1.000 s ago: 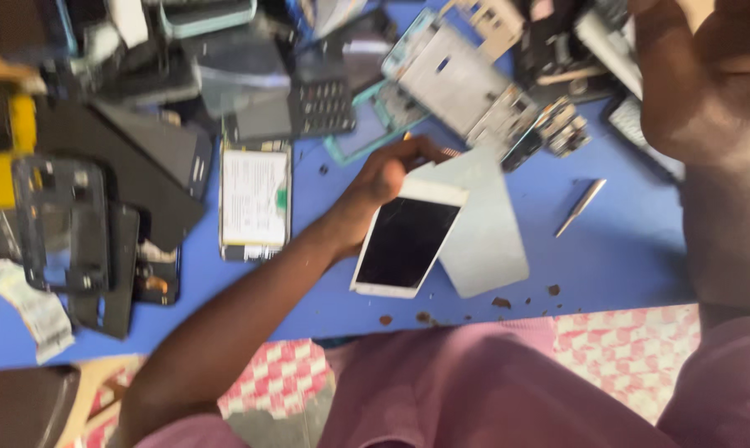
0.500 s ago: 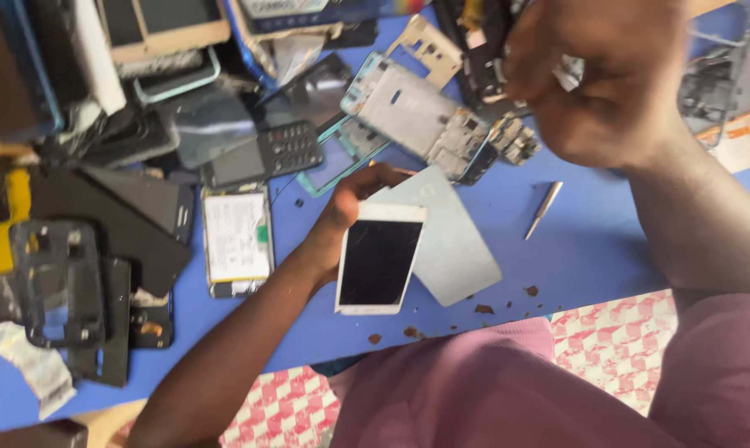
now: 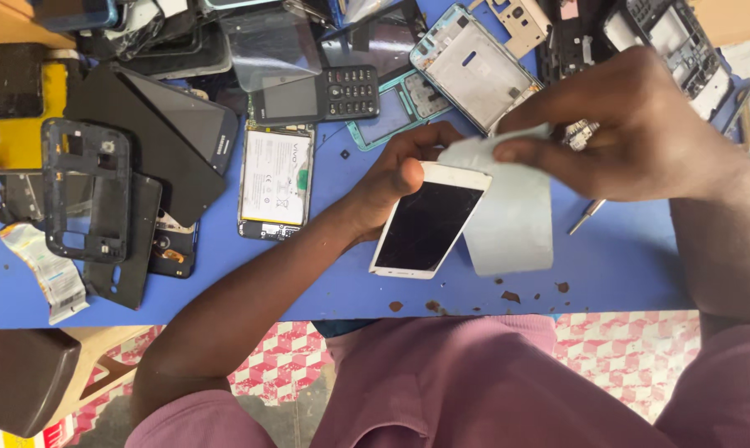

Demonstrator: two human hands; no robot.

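My left hand (image 3: 398,170) grips the top end of a white smartphone (image 3: 429,220) with a dark screen, which lies on the blue table (image 3: 624,257). My right hand (image 3: 632,133) has come down over the table and pinches the upper edge of a pale grey back cover (image 3: 512,211) that lies partly under the phone's right side. A small screwdriver (image 3: 586,217) rests just below my right hand.
Phone parts crowd the far and left table: a white battery (image 3: 276,178), a black keypad phone (image 3: 317,95), a black frame (image 3: 88,191), dark screens (image 3: 159,133), a silver chassis (image 3: 474,66). Brown crumbs (image 3: 508,296) dot the near edge. A stool (image 3: 26,377) stands lower left.
My right hand has dropped from up in the air to the grey back cover and taken hold of its edge. My left hand keeps hold of the white phone.
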